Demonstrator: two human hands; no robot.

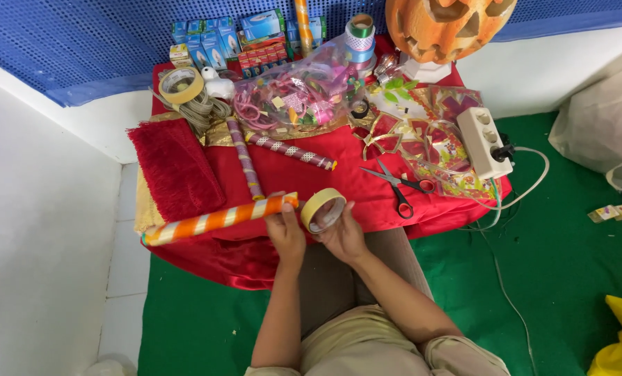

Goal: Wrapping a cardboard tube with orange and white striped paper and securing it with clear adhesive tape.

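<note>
My left hand (284,231) grips the near end of an orange-and-white striped wrapped tube (217,219) that stretches left over the red cloth (356,184) on the low table. My right hand (341,235) holds a roll of pale yellow tape (321,209) upright, right beside the tube's end. Both hands meet at the table's front edge, above my lap.
Red-handled scissors (399,186) lie just right of the hands. Two slimmer patterned tubes (245,159), a red fringed cloth (174,169), a bag of trinkets (298,97), a second tape roll (181,85), a white power strip (485,141) and an orange pumpkin lantern (444,24) crowd the table. Green carpet surrounds it.
</note>
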